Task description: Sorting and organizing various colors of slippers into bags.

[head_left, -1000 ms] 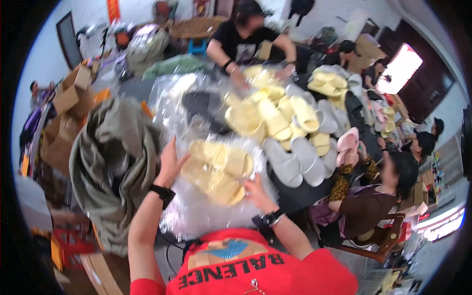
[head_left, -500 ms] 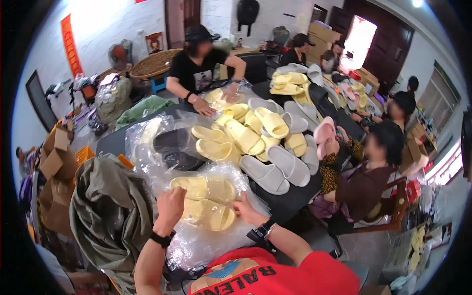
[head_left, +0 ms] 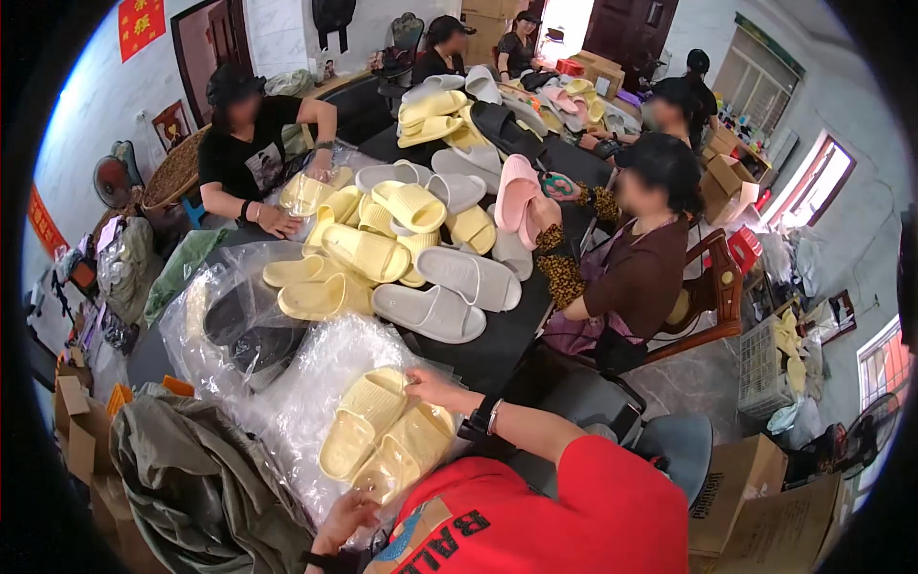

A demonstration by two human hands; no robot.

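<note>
A pair of yellow slippers lies in a clear plastic bag, tilted diagonally in front of me. My right hand grips the bag's upper right edge, beside one slipper. At its lower end, my left hand is closed on the plastic near the toe of the other slipper. Crumpled clear plastic bags spread beneath the pair. Just beyond lie loose grey slippers and a heap of yellow slippers. Dark slippers sit under plastic to the left.
An olive-grey cloth hangs over something at the near left. Across the black table a co-worker in black handles bagged yellow slippers. To the right, a seated person holds pink slippers. Cardboard boxes stand at the lower right.
The bagged yellow pair has turned from lying crosswise to diagonal and come nearer to me. My left hand has moved down to its lower end. The view has swung to the right.
</note>
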